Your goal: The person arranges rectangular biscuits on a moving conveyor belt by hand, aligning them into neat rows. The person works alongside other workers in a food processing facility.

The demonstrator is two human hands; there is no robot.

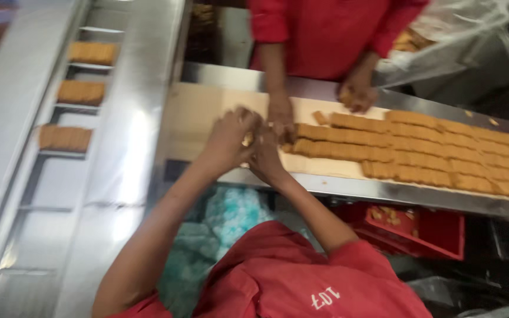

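Observation:
My left hand (229, 136) and my right hand (264, 156) are pressed together over the left end of a pale belt (198, 115). A small clump of tan biscuits (247, 139) shows between their curled fingers, though blur hides the exact grip. Just right of my hands, long rows of biscuits (419, 147) lie on edge along the belt. A co-worker in a red shirt stands across the belt. One of their hands (281, 118) almost touches mine, and the other (357, 94) holds biscuits at the far edge.
A steel conveyor on the left carries separate biscuit stacks (65, 138) (81, 92) (93, 53) in slots. A red crate (437, 235) with crumbs sits under the belt's steel front rail (384, 191). Clear plastic bags (443, 41) lie at the back right.

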